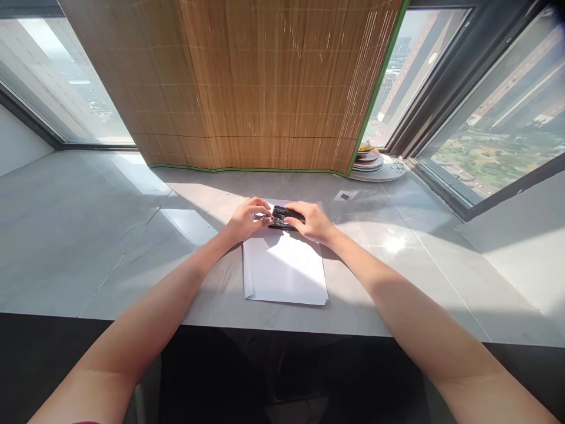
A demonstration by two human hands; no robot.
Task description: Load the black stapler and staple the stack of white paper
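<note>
A black stapler [279, 213] lies over the far part of a stack of white paper [285, 274]. My right hand [312, 221] is closed around its right end, with thumb and fingers on either side of the body. At the left end, my left hand [249, 219] pinches a silver metal piece [262, 217] that sticks out toward it. Whether this piece is joined to the stapler, I cannot make out. The paper lies flat, its sheets slightly uneven at the near corners, partly in shadow from my hands.
The grey tiled counter [132, 259] ends at a near edge above a dark area. A bamboo blind [256, 88] hangs behind the paper. Stacked plates [368, 165] stand at the back right, and a small clear packet [345, 195] lies nearer. Windows border both sides.
</note>
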